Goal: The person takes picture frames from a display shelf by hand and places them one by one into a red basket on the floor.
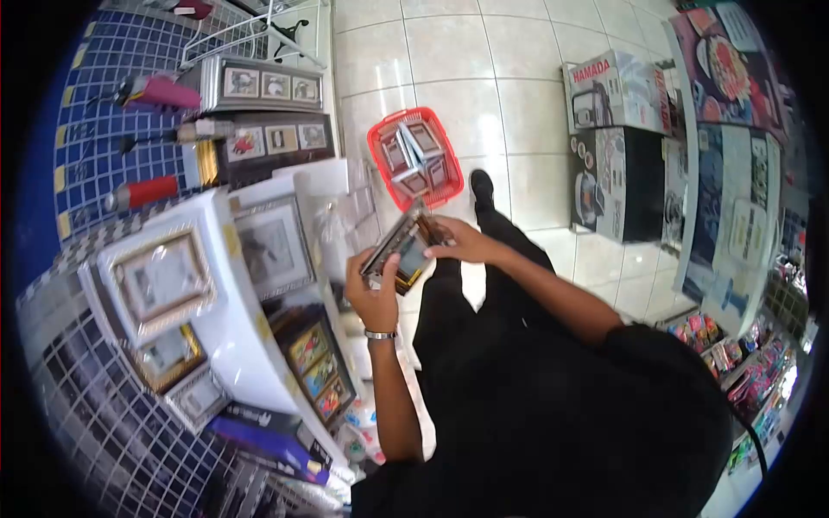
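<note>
A small stack of picture frames point(412, 253) is held at waist height between both hands, tilted. My left hand point(374, 289) grips its near left side, the thumb lying over the front. On the right side, my right hand point(462, 241) is closed around the edge with its thumb near the top frame's face. How many frames make up the stack I cannot tell. Beyond my hands, a red plastic basket point(372, 138) stands on the floor, with several framed pictures point(420, 155) inside it.
To the left, a white shelf point(246, 345) carries an ornate picture frame point(164, 281) and others; a blue wire grid point(95, 173) stands behind. Stacked appliance boxes point(617, 186) line the right. My dark shoe point(482, 186) is beside the basket on the tiled floor point(458, 52).
</note>
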Available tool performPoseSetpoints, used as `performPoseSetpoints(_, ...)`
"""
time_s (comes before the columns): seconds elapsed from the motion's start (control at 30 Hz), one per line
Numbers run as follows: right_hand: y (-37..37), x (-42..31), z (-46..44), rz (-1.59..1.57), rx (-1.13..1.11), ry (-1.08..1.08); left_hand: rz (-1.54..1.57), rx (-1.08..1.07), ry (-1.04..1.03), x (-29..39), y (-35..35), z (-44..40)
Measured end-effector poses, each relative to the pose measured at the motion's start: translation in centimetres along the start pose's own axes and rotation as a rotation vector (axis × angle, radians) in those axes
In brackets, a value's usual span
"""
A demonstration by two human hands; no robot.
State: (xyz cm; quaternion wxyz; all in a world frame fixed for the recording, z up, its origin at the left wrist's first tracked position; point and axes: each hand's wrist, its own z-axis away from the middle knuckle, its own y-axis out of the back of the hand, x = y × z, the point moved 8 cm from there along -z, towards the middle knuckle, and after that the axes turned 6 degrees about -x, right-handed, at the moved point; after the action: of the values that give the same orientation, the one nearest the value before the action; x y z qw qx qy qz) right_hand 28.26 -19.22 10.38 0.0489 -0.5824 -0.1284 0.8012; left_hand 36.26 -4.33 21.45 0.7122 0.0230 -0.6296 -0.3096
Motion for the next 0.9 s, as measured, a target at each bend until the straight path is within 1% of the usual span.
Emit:
performPoseSetpoints(0.03,4.5,5.3,-1.9,-0.124,0.067,-0.008,0.089,-0.025,0.075,-5.8,-4.8,-3.8)
performPoseSetpoints(0.07,6.8,9.0,-2.1,-0.038,0.078,-0.117,0.178,-0.087,0.158,-9.5,-7.7,-5.1)
performPoseSetpoints(0.1,9.1,12.9,-2.6,0.127,0.143,-0.095,0.138,-0.167,0.2,-11.5,-10.2,-6.5)
performPoseSetpoints(0.17,12.8,19.2,-4.0,0.113,0.271,-0.12,-0.07,-0.358,0.094,-16.3,-15.3,-9.9)
performPoseSetpoints(0.23,16.6,25.9,-6.2,0.293,0.356,-0.132,-0.19,-0.415,0.023,-21.2,-19.3,-13.3)
performPoseSetpoints(0.3,19.4,34.8,-9.0,0.462,0.282,-0.109,-0.308,-0.392,-0.065,-25.7,-22.5,-16.4)
performPoseSetpoints(0.33,21.1,36.1,-10.0,0.479,0.28,-0.086,-0.287,-0.416,-0.161,-28.7,-24.2,-18.0)
performPoseSetpoints(0.37,22.5,36.3,-10.9,0.608,0.244,-0.195,-0.396,-0.426,-0.173,-33.3,-25.5,-19.2)
performPoseSetpoints(0.4,24.5,39.5,-11.2,0.632,0.229,-0.334,-0.308,-0.478,-0.072,-35.3,-26.6,-20.1)
performPoseSetpoints(0.43,26.3,39.7,-11.2,0.545,0.237,-0.462,-0.217,-0.511,0.006,-36.5,-28.0,-21.6)
performPoseSetpoints(0.47,28.3,41.1,-11.1,0.519,0.289,-0.485,-0.208,-0.517,0.015,-38.2,-29.1,-22.5)
performPoseSetpoints(0.5,29.8,42.2,-10.7,0.489,0.339,-0.512,-0.179,-0.521,0.093,-40.2,-29.7,-22.9)
performPoseSetpoints(0.53,31.0,42.4,-10.5,0.499,0.334,-0.51,-0.15,-0.508,0.156,-41.8,-30.4,-23.8)
performPoseSetpoints(0.6,33.1,40.9,-9.2,0.486,0.367,-0.348,-0.188,-0.493,0.142,-43.4,-31.9,-25.2)
performPoseSetpoints(0.63,33.5,40.8,-8.3,0.488,0.357,-0.355,-0.237,-0.489,0.138,-44.0,-32.3,-25.1)
performPoseSetpoints(0.67,34.5,41.7,-7.0,0.416,0.394,-0.475,-0.344,-0.449,-0.015,-42.2,-32.7,-25.4)
performPoseSetpoints(0.7,35.2,42.4,-5.3,0.342,0.433,-0.597,-0.339,-0.446,-0.006,-42.7,-33.3,-25.5)
performPoseSetpoints(0.77,36.0,43.4,-2.5,0.374,0.422,-0.572,-0.424,-0.451,0.002,-44.8,-34.7,-25.8)
performPoseSetpoints(0.8,36.2,43.8,-1.3,0.399,0.414,-0.54,-0.375,-0.481,0.205,-45.9,-35.3,-25.7)
performPoseSetpoints(0.83,36.4,44.2,-0.2,0.399,0.406,-0.539,-0.375,-0.475,0.211,-46.0,-35.7,-25.7)
performPoseSetpoints(0.9,36.5,45.6,2.4,0.37,0.394,-0.695,-0.402,-0.464,0.182,-46.1,-36.5,-25.9)
